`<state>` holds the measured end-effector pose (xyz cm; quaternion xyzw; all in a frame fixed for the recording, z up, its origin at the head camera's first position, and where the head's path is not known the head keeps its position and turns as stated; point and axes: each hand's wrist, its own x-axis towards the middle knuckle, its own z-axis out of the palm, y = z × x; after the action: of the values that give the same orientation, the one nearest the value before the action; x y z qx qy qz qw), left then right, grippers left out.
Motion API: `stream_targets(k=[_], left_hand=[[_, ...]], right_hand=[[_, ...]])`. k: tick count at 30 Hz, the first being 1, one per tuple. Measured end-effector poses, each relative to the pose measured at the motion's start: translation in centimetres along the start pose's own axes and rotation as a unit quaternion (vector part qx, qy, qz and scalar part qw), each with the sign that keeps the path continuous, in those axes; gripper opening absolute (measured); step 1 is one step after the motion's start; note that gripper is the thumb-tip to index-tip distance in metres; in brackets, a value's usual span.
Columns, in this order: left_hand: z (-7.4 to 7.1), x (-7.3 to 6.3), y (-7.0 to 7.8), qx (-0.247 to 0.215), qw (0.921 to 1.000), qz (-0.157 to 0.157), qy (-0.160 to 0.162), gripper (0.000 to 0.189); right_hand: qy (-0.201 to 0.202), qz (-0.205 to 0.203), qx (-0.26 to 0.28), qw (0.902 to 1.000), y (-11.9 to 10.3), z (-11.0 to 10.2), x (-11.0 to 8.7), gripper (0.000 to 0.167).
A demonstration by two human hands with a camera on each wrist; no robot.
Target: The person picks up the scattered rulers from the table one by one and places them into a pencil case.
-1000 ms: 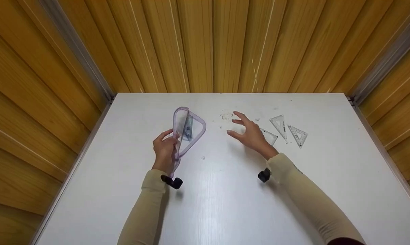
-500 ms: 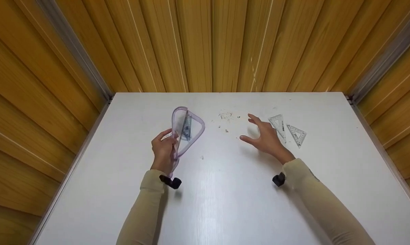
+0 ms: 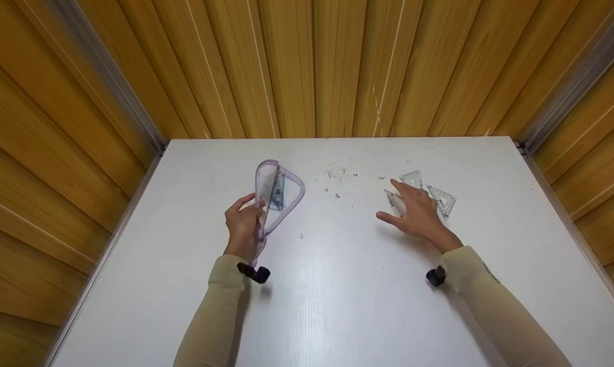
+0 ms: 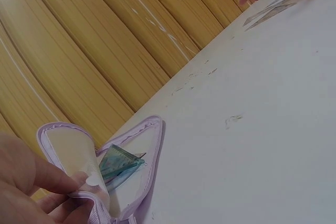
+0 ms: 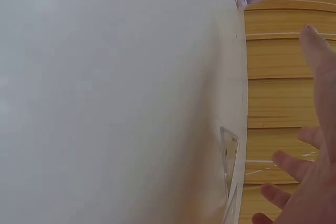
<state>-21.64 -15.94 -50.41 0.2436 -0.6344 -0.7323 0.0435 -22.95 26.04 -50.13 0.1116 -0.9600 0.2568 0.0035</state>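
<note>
Pinched between the fingers and thumb of my left hand (image 3: 243,224) is the lifted flap of a clear, purple-edged zip pouch (image 3: 292,204). A bluish see-through ruler piece (image 4: 121,163) lies inside it; its full outline is hidden by the flap. On the right, my right hand (image 3: 416,211) is spread above the table with nothing in its grasp. Around and below it lie clear set squares: one (image 3: 395,200) by the thumb side, another (image 3: 412,178) beyond the fingers and partly covered, and a third (image 3: 444,199) to the right of the hand.
Dark specks and smudges (image 3: 337,173) mark the white table (image 3: 312,295) between the hands. Yellow wood-look panels (image 3: 337,66) rise behind the table's far edge and along both sides.
My right hand has moved right and slightly nearer, over the set squares, uncovering the leftmost one from behind it. My left hand keeps its grip on the pouch flap.
</note>
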Motion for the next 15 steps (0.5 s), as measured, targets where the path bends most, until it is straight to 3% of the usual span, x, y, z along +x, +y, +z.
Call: stream_targets(k=[15], left_hand=[[-0.1, -0.1, 0.2, 0.003, 0.9999, -0.006, -0.008, 0.042]], right_hand=[[-0.021, 0.045, -0.02, 0.9986, 2.2, -0.7, -1.0, 0.107]])
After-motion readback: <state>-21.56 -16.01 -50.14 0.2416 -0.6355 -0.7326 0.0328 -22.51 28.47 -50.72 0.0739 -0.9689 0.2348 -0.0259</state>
